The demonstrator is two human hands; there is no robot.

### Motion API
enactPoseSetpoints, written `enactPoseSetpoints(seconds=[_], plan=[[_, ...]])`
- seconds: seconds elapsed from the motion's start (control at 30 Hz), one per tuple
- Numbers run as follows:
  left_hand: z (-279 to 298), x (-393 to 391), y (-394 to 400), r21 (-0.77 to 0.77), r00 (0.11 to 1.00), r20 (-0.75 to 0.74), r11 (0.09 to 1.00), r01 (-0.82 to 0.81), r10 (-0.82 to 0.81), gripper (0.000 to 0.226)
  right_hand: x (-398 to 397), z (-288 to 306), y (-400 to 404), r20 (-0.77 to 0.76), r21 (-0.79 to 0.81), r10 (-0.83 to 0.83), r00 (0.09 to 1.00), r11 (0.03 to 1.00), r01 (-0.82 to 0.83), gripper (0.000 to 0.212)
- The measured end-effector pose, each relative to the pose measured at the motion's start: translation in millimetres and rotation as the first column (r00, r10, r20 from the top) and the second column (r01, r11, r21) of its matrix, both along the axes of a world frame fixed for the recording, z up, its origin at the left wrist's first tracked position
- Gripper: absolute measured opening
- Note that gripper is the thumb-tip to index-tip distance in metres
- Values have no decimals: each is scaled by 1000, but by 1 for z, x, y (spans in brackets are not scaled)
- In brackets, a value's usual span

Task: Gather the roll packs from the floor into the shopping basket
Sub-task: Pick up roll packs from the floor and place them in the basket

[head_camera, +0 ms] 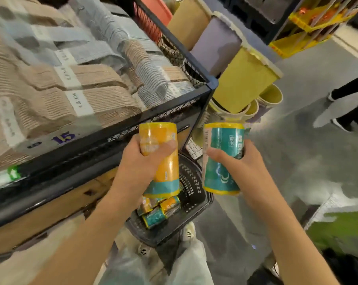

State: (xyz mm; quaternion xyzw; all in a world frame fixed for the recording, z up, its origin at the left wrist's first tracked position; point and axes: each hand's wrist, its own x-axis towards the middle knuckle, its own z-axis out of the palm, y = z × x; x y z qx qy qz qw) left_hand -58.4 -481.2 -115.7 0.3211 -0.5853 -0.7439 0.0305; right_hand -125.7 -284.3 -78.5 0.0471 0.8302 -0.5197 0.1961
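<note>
My left hand (142,161) grips an orange roll pack (163,140) with a teal band at its lower end, held upright above the basket. My right hand (238,163) grips a teal roll pack (221,173) with yellow ends, just right of the basket's rim. The black shopping basket (194,194) stands on the floor below both hands, by my feet. Several roll packs (157,211) lie inside it, orange and teal.
A black wire bin (174,97) full of folded beige and grey towels stands at the left, over a wooden base. Stacked yellow and lilac bins (244,83) lean beyond it. Another person's legs (346,108) are on the grey floor at right.
</note>
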Motion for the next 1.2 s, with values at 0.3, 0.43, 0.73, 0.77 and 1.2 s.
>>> enactPoseSetpoints(seconds=[0.3, 0.43, 0.73, 0.77, 1.2], plan=[[-112, -64, 38, -80, 951, 203, 972, -220, 232, 48, -126, -137, 8, 126, 100, 284, 950, 950, -297, 47], [-182, -79, 50, -149, 903, 298, 950, -275, 308, 52, -161, -226, 11, 161, 175, 385, 909, 895, -410, 61], [-389, -69, 61, -156, 837, 506, 977, -149, 208, 43, -162, -487, 8, 299, 240, 376, 877, 860, -451, 84], [-412, -67, 60, -171, 840, 511, 979, -107, 181, 39, -161, -513, 7, 325, 251, 386, 863, 845, -472, 80], [-623, -29, 35, -330, 750, 657, 922, 201, 72, 45, -165, -731, -22, 378, 461, 324, 867, 746, -480, 108]])
